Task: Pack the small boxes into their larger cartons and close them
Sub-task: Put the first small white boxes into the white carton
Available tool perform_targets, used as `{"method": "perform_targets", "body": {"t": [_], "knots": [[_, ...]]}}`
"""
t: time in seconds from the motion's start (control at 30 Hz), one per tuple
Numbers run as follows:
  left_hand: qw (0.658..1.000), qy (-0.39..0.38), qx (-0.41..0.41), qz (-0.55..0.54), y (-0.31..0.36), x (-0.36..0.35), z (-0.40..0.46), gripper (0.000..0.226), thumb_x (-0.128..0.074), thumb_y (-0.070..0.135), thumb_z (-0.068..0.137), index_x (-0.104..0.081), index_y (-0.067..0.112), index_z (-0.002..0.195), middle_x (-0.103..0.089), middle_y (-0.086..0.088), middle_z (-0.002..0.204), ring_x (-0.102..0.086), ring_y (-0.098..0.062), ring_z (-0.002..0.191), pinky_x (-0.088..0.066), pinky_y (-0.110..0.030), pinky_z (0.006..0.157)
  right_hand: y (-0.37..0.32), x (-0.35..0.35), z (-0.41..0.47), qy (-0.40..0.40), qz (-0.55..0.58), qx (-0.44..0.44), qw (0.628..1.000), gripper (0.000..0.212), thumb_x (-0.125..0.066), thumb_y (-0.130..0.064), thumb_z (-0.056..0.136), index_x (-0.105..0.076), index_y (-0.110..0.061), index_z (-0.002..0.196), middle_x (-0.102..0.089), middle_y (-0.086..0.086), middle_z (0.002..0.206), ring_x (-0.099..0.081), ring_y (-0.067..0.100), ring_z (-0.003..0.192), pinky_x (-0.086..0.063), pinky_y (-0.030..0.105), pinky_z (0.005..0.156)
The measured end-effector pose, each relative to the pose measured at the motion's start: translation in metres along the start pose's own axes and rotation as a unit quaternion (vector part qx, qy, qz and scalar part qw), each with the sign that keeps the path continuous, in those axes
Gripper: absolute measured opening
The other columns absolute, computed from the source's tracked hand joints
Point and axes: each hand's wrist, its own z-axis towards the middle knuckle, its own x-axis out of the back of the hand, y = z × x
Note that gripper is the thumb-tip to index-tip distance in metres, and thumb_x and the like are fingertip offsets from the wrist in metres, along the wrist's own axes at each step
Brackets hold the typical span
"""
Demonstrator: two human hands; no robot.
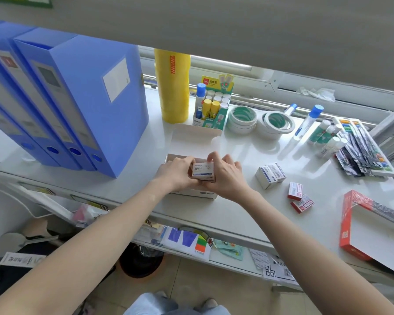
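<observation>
A small white box with blue print (203,169) is held between my left hand (176,172) and my right hand (228,176), just above an open white carton (192,193) whose lid flap (195,138) stands up behind. Both hands grip the box from its sides. More white and blue small boxes (270,175) lie on the table to the right. Small red boxes (298,196) lie further right. A larger red carton (359,226) lies open at the right edge.
Blue file boxes (66,98) stand at the left. Behind are yellow tape rolls (172,85), a glue stick display (214,103), white tape rolls (259,120), glue bottles (307,122) and pen packs (362,151). The white table (248,212) ends near me.
</observation>
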Motion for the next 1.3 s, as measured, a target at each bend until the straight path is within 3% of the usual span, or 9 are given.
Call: {"method": "perform_targets", "body": {"t": [0.17, 0.27, 0.37, 0.47, 0.7, 0.9, 1.1, 1.3], "knots": [[0.999, 0.016, 0.03, -0.005, 0.002, -0.005, 0.004, 0.046, -0.065, 0.056, 0.07, -0.06, 0.03, 0.108, -0.07, 0.003, 0.107, -0.064, -0.023, 0.101, -0.049, -0.033, 0.079, 0.007, 0.003, -0.004, 0.03, 0.054, 0.001, 0.998, 0.053, -0.06, -0.019, 0.072, -0.036, -0.016, 0.119, -0.051, 0.006, 0.119, -0.044, 0.029, 0.106, -0.028, 0.035, 0.079], [0.999, 0.012, 0.05, -0.013, 0.004, -0.006, 0.006, 0.044, -0.065, 0.056, 0.069, -0.065, 0.028, 0.103, -0.071, 0.002, 0.105, -0.063, -0.023, 0.101, -0.05, -0.033, 0.08, 0.012, 0.006, -0.003, 0.044, 0.066, -0.031, 0.996, 0.064, -0.064, -0.021, 0.07, -0.034, -0.016, 0.126, -0.041, 0.009, 0.122, -0.048, 0.03, 0.108, -0.038, 0.039, 0.083], [0.998, -0.015, 0.053, -0.019, 0.007, -0.005, 0.006, 0.051, -0.069, 0.06, 0.064, -0.067, 0.028, 0.104, -0.071, 0.002, 0.105, -0.064, -0.024, 0.101, -0.051, -0.032, 0.081, 0.016, 0.006, 0.003, -0.025, 0.129, -0.099, 0.986, 0.085, -0.073, -0.025, 0.068, -0.025, -0.012, 0.137, -0.038, 0.013, 0.134, -0.045, 0.03, 0.122, -0.045, 0.047, 0.095], [0.997, -0.028, 0.063, -0.026, 0.01, -0.005, 0.008, 0.046, -0.074, 0.051, 0.064, -0.069, 0.026, 0.103, -0.072, 0.0, 0.104, -0.065, -0.026, 0.099, -0.052, -0.031, 0.081, 0.015, 0.008, 0.008, -0.078, 0.194, -0.14, 0.968, 0.094, -0.077, -0.024, 0.068, -0.021, -0.008, 0.142, -0.037, 0.013, 0.144, -0.045, 0.028, 0.127, -0.044, 0.044, 0.1], [0.99, 0.035, 0.094, -0.103, 0.013, -0.01, 0.006, 0.032, -0.073, 0.046, 0.066, -0.075, 0.023, 0.089, -0.074, -0.005, 0.088, -0.067, -0.027, 0.087, -0.053, -0.029, 0.071, 0.005, 0.012, 0.011, -0.051, 0.205, -0.119, 0.97, 0.063, -0.075, -0.017, 0.07, -0.04, -0.004, 0.12, -0.064, 0.013, 0.111, -0.06, 0.029, 0.102, -0.05, 0.044, 0.086], [0.993, 0.063, 0.087, -0.037, 0.016, -0.015, 0.004, 0.025, -0.067, 0.04, 0.073, -0.074, 0.023, 0.09, -0.073, -0.006, 0.096, -0.065, -0.029, 0.094, -0.047, -0.029, 0.07, 0.01, 0.011, 0.01, -0.026, 0.187, -0.115, 0.975, 0.049, -0.074, -0.018, 0.069, -0.049, -0.004, 0.109, -0.066, 0.013, 0.109, -0.062, 0.03, 0.095, -0.052, 0.045, 0.082], [0.994, 0.066, 0.066, 0.062, 0.022, -0.012, 0.008, 0.022, -0.062, 0.032, 0.079, -0.069, 0.015, 0.09, -0.07, -0.013, 0.099, -0.065, -0.035, 0.095, -0.047, -0.031, 0.072, 0.007, 0.009, 0.013, -0.036, 0.125, -0.113, 0.985, 0.036, -0.059, -0.006, 0.07, -0.046, -0.001, 0.103, -0.064, 0.018, 0.104, -0.06, 0.035, 0.085, -0.051, 0.043, 0.073], [0.996, 0.051, 0.073, 0.031, 0.021, -0.014, 0.007, 0.022, -0.059, 0.031, 0.079, -0.07, 0.017, 0.092, -0.07, -0.013, 0.102, -0.063, -0.036, 0.098, -0.045, -0.031, 0.071, 0.005, 0.008, 0.013, -0.044, 0.126, -0.125, 0.983, 0.032, -0.052, -0.002, 0.073, -0.041, -0.001, 0.102, -0.064, 0.02, 0.1, -0.057, 0.038, 0.089, -0.049, 0.045, 0.072]]}}
